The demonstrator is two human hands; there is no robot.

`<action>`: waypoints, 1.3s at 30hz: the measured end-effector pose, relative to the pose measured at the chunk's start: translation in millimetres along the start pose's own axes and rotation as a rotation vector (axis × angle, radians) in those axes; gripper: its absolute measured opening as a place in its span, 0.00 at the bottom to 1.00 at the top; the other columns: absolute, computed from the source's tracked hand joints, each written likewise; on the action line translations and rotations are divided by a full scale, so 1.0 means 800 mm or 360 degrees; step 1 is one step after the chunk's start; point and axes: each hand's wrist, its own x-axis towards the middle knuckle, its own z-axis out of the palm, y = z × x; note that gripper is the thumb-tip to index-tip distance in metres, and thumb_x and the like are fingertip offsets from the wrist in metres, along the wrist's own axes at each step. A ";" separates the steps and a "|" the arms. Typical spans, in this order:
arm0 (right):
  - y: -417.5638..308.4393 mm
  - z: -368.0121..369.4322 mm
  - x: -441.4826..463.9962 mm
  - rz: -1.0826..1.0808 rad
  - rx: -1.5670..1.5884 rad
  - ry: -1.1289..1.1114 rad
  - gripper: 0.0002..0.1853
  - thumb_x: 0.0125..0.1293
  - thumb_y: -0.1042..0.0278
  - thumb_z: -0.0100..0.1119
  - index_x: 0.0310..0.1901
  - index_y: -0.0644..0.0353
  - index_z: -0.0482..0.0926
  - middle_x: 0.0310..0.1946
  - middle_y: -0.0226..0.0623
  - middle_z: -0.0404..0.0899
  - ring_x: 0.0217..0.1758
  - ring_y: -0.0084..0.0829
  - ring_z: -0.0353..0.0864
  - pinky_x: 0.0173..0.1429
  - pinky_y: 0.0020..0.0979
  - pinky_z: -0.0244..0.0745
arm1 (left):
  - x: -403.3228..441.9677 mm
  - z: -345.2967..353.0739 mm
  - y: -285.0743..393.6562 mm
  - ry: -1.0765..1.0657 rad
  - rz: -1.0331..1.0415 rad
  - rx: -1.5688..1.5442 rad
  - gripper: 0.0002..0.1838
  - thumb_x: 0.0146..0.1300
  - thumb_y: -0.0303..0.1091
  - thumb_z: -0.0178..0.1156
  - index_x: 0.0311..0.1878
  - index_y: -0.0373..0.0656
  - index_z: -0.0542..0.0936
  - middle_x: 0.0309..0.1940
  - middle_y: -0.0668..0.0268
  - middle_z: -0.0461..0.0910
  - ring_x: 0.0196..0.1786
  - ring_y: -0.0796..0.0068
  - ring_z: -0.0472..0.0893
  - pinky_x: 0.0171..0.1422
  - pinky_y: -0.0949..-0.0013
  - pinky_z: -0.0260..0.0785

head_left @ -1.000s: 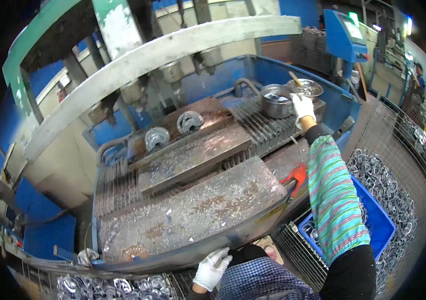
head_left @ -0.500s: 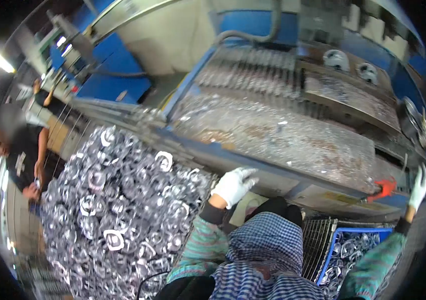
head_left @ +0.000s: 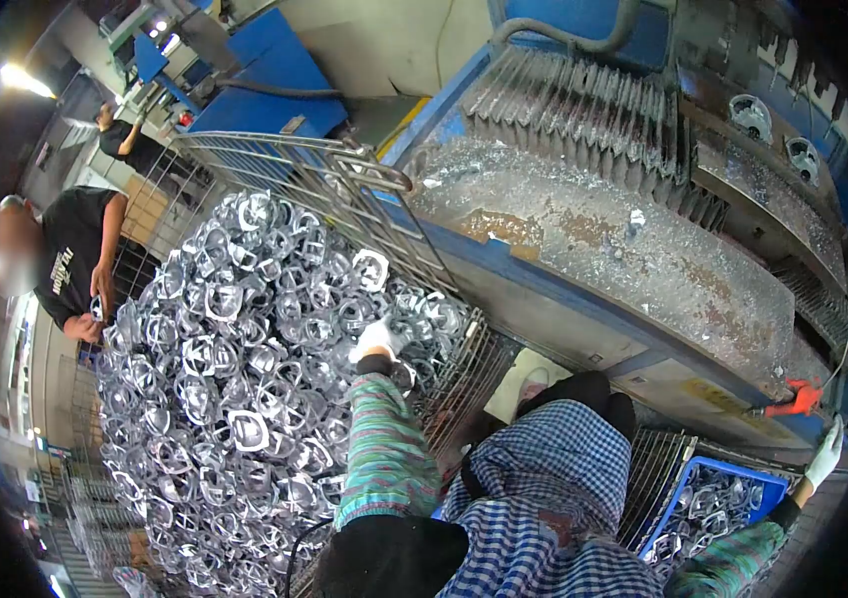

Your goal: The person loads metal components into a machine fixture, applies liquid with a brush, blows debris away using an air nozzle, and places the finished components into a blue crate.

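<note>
My left hand (head_left: 376, 342), in a white glove, reaches onto a large heap of shiny ring-shaped metal castings (head_left: 250, 432) in a wire cage. It touches the castings at the heap's right side; its fingers are blurred and partly hidden, so a grip cannot be made out. My right hand (head_left: 825, 456), gloved too, is at the machine's right front edge, just below a red air gun (head_left: 796, 399). Its fingers look stretched out, with nothing seen in them. Under my right arm a blue bin (head_left: 681, 485) holds more of these castings.
The machine bed (head_left: 583, 229), strewn with metal chips, lies ahead, with a ribbed cover (head_left: 583, 110) behind it. Two round castings (head_left: 749, 117) sit on the fixture at upper right. The cage's wire rim (head_left: 324, 149) borders the heap. A co-worker (head_left: 80, 249) stands at left, another person farther back.
My left hand has moved left from beside the machine's front onto the heap of castings. My right hand stays by the machine's right edge, slightly lower. The view has shifted and is sharper.
</note>
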 end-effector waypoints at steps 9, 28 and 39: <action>0.021 -0.006 0.003 0.0064 0.0102 -0.0010 0.22 0.70 0.59 0.38 0.59 0.63 0.68 0.58 0.38 0.69 0.63 0.32 0.65 0.65 0.29 0.56 | 0.032 0.019 -0.017 0.0193 0.0156 -0.0727 0.28 0.49 0.41 0.68 0.54 0.46 0.74 0.38 0.65 0.82 0.35 0.75 0.80 0.43 0.75 0.71; -0.027 0.014 -0.021 -0.0016 0.0272 0.0205 0.19 0.69 0.61 0.45 0.55 0.64 0.72 0.53 0.38 0.74 0.55 0.26 0.70 0.61 0.26 0.60 | 0.049 0.060 0.094 -0.0028 0.0977 0.1239 0.12 0.55 0.45 0.55 0.41 0.62 0.81 0.39 0.66 0.81 0.45 0.66 0.80 0.45 0.59 0.70; -0.462 0.138 -0.184 -0.0377 0.0777 -0.0775 0.19 0.58 0.68 0.58 0.52 0.62 0.74 0.38 0.39 0.80 0.39 0.27 0.80 0.47 0.28 0.74 | -0.146 -0.189 0.171 -0.0064 0.1346 0.0125 0.18 0.52 0.53 0.58 0.41 0.52 0.81 0.25 0.58 0.80 0.30 0.58 0.80 0.35 0.62 0.71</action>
